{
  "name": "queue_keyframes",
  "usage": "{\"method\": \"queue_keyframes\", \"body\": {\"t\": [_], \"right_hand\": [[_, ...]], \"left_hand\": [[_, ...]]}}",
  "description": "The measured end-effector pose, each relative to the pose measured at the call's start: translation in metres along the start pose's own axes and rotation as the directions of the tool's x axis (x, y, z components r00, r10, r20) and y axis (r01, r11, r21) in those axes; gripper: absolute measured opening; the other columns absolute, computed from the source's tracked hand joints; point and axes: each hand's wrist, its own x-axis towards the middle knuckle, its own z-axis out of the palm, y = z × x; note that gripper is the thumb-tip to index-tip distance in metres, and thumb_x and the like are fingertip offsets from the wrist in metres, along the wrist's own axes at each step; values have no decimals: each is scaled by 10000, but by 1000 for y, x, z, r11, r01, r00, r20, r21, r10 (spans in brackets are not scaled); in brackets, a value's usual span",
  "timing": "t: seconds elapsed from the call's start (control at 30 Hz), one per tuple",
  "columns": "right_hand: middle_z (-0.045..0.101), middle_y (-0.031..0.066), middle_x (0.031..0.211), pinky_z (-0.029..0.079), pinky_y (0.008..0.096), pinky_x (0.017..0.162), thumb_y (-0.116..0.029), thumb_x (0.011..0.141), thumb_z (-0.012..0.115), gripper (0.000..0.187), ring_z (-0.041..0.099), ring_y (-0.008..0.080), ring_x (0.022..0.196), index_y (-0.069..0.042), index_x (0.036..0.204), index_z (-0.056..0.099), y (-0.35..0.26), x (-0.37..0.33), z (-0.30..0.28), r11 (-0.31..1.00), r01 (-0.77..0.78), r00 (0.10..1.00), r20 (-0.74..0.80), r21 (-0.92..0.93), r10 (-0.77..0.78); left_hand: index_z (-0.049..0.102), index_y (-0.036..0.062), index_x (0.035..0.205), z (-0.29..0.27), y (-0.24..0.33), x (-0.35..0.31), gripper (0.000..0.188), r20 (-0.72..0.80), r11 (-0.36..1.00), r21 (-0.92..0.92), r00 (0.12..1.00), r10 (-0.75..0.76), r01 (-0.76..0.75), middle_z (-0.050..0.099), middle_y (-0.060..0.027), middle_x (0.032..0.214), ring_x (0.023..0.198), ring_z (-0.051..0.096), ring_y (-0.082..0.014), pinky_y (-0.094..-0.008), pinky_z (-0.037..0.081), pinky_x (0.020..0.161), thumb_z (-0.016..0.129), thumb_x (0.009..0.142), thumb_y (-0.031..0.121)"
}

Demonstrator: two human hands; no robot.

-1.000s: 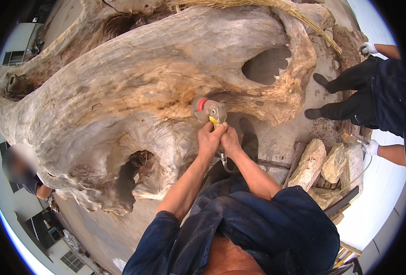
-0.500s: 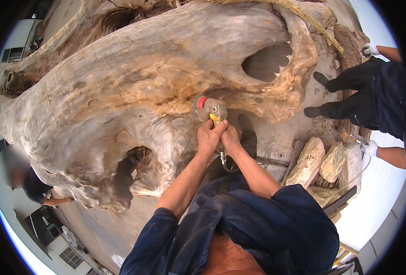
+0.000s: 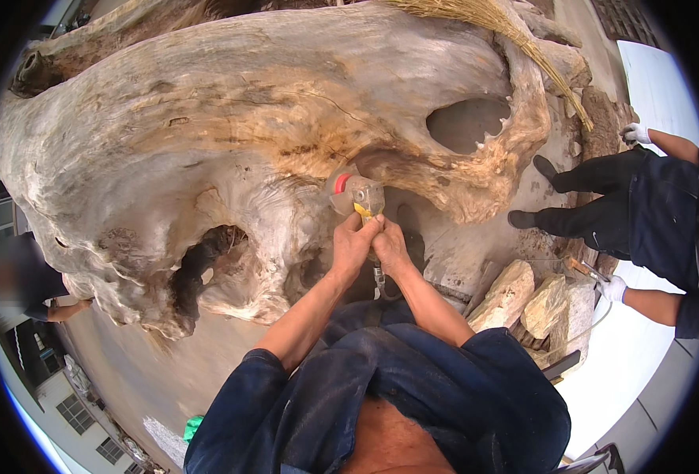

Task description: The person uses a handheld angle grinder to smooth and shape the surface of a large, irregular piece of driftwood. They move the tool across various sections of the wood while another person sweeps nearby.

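Observation:
Both of my hands grip one pneumatic angle sander [image 3: 365, 194], with a grey head, a red ring and a yellow part below it. My left hand [image 3: 353, 243] is wrapped round the left of its body; my right hand [image 3: 391, 246] closes on it from the right. An air hose fitting [image 3: 379, 278] hangs below the hands. The sander's disc is up against or very near the large weathered tree trunk [image 3: 231, 118], beside a brown hollow in the wood. Whether it touches the surface, I cannot tell.
A straw broom [image 3: 515, 39] lies over the trunk's far right. At the right stands a person [image 3: 642, 205] in white gloves, holding a tool on a hose. Rough stones [image 3: 515, 296] are piled before them. Another person [image 3: 26, 276] is at the far left.
My view has shifted, so the trunk sits a little differently in the picture. The sander stays in both hands beside the same hollow. The gloved person's lower hand has moved slightly.

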Motion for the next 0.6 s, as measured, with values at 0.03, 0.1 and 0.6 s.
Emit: {"method": "queue_keyframes", "body": {"t": [0.03,0.1,0.6], "right_hand": [[648,46,1007,486,289,742,-132,948,576,271,581,121,872,25,1154,655,1,6,0,1000,26,1000,8,-3,-26],[644,37,992,484,291,736,-158,953,607,246,569,113,859,19,1116,657,9,11,5,1000,17,1000,1,26,-17],[718,174,859,541,385,723,-198,895,662,315,636,189,780,22,1122,663,0,2,41,760,296,942,48,-578,-331]], "left_hand": [[718,-19,1103,-2,-1,4,338,3,999,-46,1000,-18,19,705,-34,946,837,609,-89,-281,507,730,747,968,289],[716,-17,1110,-6,-4,-1,344,-24,999,-35,1000,-20,19,704,-34,950,844,613,-93,-282,507,734,747,968,295],[694,-38,1187,-40,-16,-22,463,-98,968,-238,994,54,-76,697,-49,1068,962,607,-116,-299,506,860,770,973,366]]}}
